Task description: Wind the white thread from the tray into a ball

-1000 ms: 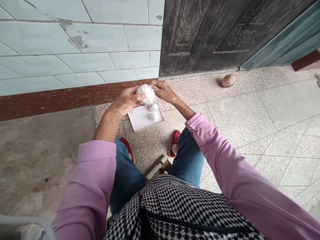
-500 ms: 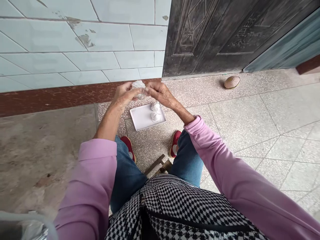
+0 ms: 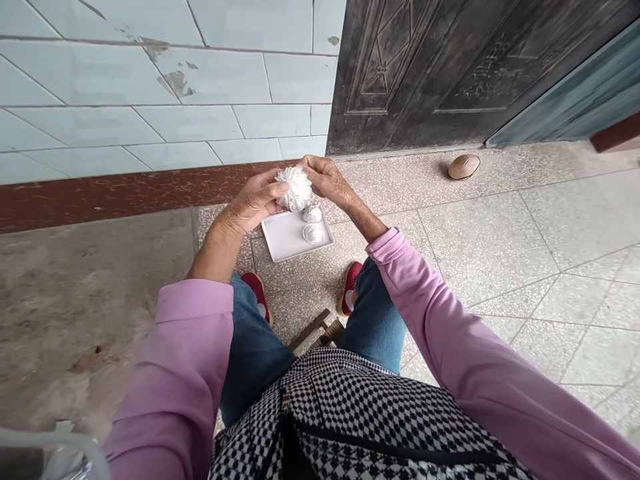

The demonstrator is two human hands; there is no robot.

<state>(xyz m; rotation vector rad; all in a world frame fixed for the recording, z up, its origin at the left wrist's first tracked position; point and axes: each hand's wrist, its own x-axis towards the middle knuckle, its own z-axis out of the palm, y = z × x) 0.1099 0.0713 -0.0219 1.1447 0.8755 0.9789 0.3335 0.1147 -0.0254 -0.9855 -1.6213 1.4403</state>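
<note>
A white, ruffled, flower-like ball [image 3: 295,189] is held up between my hands above the floor, its frilled face turned toward me. My left hand [image 3: 257,201] grips it from the left, thumb across its front edge. On the upper right side, my right hand [image 3: 326,179] pinches its edge with bent fingers; the fingertips are partly hidden behind it. Just below lies a shallow pale tray [image 3: 283,243]. Two small balls of white thread [image 3: 313,233] sit at its right side, one behind the other.
A tiled wall [image 3: 200,80] and a dark carved door [image 3: 400,73] stand ahead. On the right floor lies a pinkish ball-like object [image 3: 464,167]. A clear plastic container [image 3: 55,453] is at the lower left. Between my legs is a metal bar [image 3: 311,330].
The white ruffled ball has turned so its full frilled face now shows, where before it was seen edge-on and mostly covered by fingers. Both hands have shifted slightly right.
</note>
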